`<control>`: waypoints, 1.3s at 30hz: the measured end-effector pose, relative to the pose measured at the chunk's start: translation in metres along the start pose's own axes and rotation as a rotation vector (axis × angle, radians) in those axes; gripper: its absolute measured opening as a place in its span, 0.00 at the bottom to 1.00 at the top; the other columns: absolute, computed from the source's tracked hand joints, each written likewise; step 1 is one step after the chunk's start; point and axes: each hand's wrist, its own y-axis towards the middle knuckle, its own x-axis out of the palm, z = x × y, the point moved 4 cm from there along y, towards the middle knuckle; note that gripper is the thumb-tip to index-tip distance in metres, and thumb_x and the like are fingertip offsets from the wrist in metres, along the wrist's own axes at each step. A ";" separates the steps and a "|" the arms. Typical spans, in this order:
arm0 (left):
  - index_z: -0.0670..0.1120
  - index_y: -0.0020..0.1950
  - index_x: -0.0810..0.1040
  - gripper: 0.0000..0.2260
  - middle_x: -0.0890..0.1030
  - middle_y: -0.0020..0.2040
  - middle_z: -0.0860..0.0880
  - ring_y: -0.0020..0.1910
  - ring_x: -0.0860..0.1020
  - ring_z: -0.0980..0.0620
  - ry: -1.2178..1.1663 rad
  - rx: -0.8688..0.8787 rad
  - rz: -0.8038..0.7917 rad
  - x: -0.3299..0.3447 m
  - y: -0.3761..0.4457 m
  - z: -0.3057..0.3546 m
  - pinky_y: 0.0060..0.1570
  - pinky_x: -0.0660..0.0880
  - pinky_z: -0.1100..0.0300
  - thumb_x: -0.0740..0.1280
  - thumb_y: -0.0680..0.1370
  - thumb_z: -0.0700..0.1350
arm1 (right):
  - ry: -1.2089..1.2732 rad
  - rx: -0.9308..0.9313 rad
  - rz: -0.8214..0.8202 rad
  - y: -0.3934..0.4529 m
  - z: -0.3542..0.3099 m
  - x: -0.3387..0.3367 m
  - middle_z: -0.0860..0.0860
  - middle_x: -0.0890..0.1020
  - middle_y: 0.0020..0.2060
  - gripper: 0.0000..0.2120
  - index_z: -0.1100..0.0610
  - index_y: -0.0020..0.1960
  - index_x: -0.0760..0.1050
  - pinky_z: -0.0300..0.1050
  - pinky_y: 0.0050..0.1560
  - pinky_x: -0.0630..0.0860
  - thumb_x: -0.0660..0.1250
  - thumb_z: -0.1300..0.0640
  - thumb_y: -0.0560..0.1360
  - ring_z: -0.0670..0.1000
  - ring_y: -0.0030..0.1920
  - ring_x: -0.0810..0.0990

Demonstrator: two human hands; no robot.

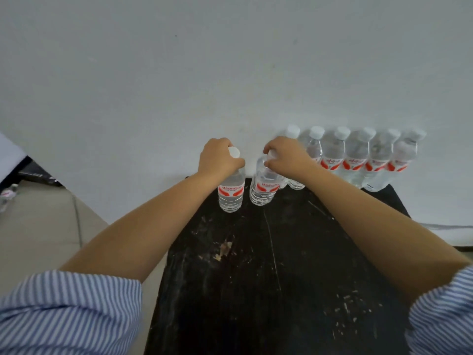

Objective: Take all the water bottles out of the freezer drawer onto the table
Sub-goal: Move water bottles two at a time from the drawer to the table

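Two clear water bottles with red-and-white labels stand side by side on the far part of the black table. My left hand grips the neck of the left bottle, whose white cap shows above my fingers. My right hand holds the top of the right bottle, covering its cap; this bottle leans slightly. A row of several more bottles stands against the wall to the right, along the table's back edge.
A white wall rises directly behind the table. Beige floor tiles lie to the left, with a small bottle and a dark object at the far left edge. The tabletop is scratched.
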 end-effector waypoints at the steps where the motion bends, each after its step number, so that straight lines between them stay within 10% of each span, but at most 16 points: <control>1: 0.39 0.57 0.76 0.16 0.77 0.57 0.42 0.56 0.76 0.44 0.004 0.003 -0.001 0.006 0.012 0.000 0.46 0.68 0.60 0.70 0.72 0.46 | -0.015 -0.011 -0.007 0.014 0.002 0.004 0.56 0.76 0.62 0.16 0.60 0.62 0.74 0.45 0.64 0.68 0.63 0.61 0.75 0.55 0.63 0.74; 21: 0.40 0.49 0.73 0.10 0.74 0.48 0.40 0.55 0.75 0.41 -0.041 0.049 -0.045 0.074 0.136 -0.003 0.42 0.63 0.59 0.69 0.72 0.43 | 0.003 0.021 0.034 0.127 0.053 0.037 0.58 0.75 0.60 0.16 0.61 0.62 0.73 0.45 0.60 0.68 0.65 0.62 0.74 0.57 0.62 0.73; 39: 0.40 0.69 0.66 0.26 0.64 0.67 0.40 0.59 0.74 0.42 0.144 0.013 0.003 0.036 0.096 0.018 0.52 0.71 0.58 0.70 0.73 0.42 | 0.028 0.114 0.018 0.092 0.046 0.005 0.62 0.70 0.63 0.22 0.63 0.69 0.63 0.50 0.61 0.71 0.60 0.59 0.77 0.61 0.63 0.71</control>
